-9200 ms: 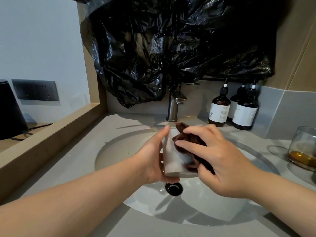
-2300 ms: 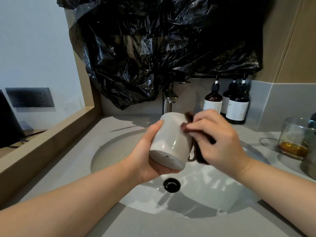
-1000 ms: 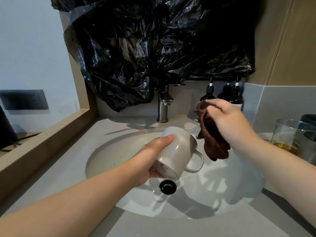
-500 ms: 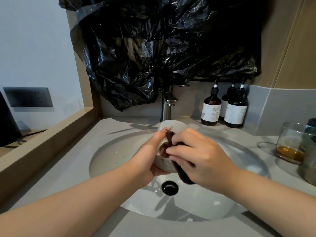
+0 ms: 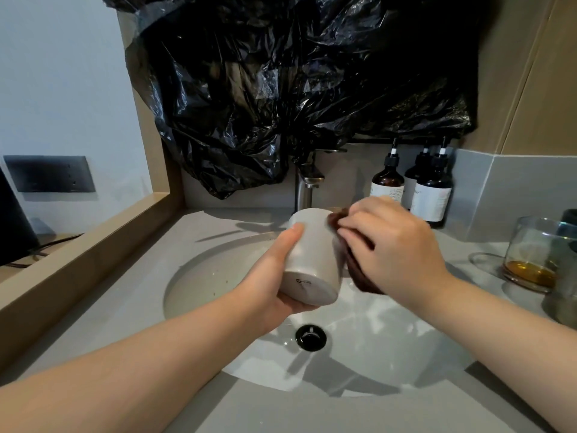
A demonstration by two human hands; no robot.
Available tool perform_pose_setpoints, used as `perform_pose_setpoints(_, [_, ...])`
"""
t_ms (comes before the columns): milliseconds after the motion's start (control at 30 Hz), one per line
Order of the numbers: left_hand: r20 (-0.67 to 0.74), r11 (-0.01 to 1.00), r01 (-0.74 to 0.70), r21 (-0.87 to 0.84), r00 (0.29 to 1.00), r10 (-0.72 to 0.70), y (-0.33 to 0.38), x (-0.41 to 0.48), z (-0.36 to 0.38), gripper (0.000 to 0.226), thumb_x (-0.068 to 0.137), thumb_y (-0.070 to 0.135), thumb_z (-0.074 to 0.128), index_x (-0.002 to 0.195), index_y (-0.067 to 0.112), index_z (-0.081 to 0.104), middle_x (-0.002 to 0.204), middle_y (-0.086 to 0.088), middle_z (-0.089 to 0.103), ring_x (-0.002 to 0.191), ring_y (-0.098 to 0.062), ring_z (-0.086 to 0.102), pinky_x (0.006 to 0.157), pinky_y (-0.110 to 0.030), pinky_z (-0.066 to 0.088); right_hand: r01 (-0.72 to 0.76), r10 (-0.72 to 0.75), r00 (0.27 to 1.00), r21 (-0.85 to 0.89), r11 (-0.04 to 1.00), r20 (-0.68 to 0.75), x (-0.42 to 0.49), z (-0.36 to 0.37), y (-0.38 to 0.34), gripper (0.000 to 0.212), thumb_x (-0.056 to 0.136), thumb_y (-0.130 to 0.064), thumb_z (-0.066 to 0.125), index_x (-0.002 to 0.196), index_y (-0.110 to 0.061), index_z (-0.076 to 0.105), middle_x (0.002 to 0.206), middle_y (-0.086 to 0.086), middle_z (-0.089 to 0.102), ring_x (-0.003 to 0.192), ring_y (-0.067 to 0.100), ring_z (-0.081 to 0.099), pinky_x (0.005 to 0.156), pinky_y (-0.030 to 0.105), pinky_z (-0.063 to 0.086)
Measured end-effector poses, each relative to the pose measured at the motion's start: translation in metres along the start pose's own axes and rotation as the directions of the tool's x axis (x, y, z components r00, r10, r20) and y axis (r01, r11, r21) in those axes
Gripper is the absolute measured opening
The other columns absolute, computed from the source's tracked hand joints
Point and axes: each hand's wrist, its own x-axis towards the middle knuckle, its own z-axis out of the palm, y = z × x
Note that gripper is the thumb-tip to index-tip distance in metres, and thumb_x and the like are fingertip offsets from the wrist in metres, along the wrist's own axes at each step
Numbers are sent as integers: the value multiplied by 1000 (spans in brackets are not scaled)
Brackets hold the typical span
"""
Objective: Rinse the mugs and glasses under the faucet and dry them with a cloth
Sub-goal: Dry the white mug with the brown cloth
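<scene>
Above the white sink basin (image 5: 390, 364), my left hand (image 5: 268, 276) grips a pale grey mug (image 5: 312, 260), tilted so its base faces me and its mouth points toward the faucet (image 5: 304, 189). My right hand (image 5: 396, 248) holds a dark brown cloth (image 5: 359, 276) pressed against the mug's right side. Most of the cloth is hidden under my fingers, and the mug's handle is out of sight. No water runs from the faucet.
A glass (image 5: 537, 254) with amber liquid stands on the counter at the right, with another grey vessel (image 5: 565, 307) at the frame edge. Three dark pump bottles (image 5: 427, 189) stand behind the basin. A black plastic bag (image 5: 296, 89) hangs over the faucet. The drain (image 5: 310, 337) lies below the mug.
My left hand has raised the mug and turned its base toward me. My right hand has moved the cloth from the mug's rim to its right outer side.
</scene>
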Motion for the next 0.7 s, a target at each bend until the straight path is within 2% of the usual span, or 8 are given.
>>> perform_pose_setpoints(67, [-10,1000,-14,6,1000,14,1,0,0,55,75,55,65,116,17,60,102,-12,71,88,-28,69,73,-44,56,-305,304,952,125,944,24,4,-8,7,9,86,-13,63,81,-12,71,84,0,65,82,20,60,74,33,49])
perform_pose_setpoints(167, [-15,999,-37,2,999,37,2,0,-2,50,76,54,64,112,20,59,100,-12,72,89,-29,69,78,-47,56,-681,664,730,253,687,160,7,-18,18,14,88,-16,62,77,-21,69,80,-7,66,80,14,61,73,23,43])
perform_pose_setpoints(200, [-21,999,-38,-2,999,38,2,0,-3,50,77,55,64,113,20,59,100,-13,71,89,-30,69,79,-48,56,-772,748,625,317,551,223,8,-19,20,14,88,-17,62,76,-18,69,76,-5,68,75,16,63,71,26,48])
perform_pose_setpoints(267, [-27,999,-41,-34,999,40,4,-1,-4,50,78,54,63,114,19,58,102,-14,70,90,-30,69,77,-47,57,-871,806,373,472,134,459,9,-21,15,15,88,-18,64,81,-7,71,69,8,68,58,22,65,58,32,55])
perform_pose_setpoints(333, [-21,996,-47,-76,999,46,6,-3,-4,49,78,52,64,113,18,58,102,-14,69,89,-29,68,74,-45,56,-870,682,249,468,-154,687,8,-24,4,25,87,-25,65,83,0,67,63,15,67,45,21,63,42,25,50])
perform_pose_setpoints(433, [-6,996,-42,-83,999,42,5,0,-6,63,69,53,67,119,15,57,107,-16,69,96,-31,68,80,-48,56,-929,530,280,364,-60,801,7,-25,-3,44,78,-42,70,91,0,69,74,18,71,55,26,67,52,29,53])
perform_pose_setpoints(567, [101,999,33,-3,994,-32,4,5,-12,76,63,58,67,125,15,56,115,-19,68,107,-36,65,92,-52,51,-905,542,387,421,67,746,7,-26,-5,26,85,-15,67,82,10,64,67,17,62,53,21,64,50,34,55])
perform_pose_setpoints(700, [147,983,39,179,987,-66,4,11,-15,82,65,68,69,130,21,54,124,-11,64,111,-29,63,96,-50,49,-875,529,481,424,235,699,9,-28,-5,24,83,-17,65,65,-1,65,58,11,57,54,22,60,57,39,57])
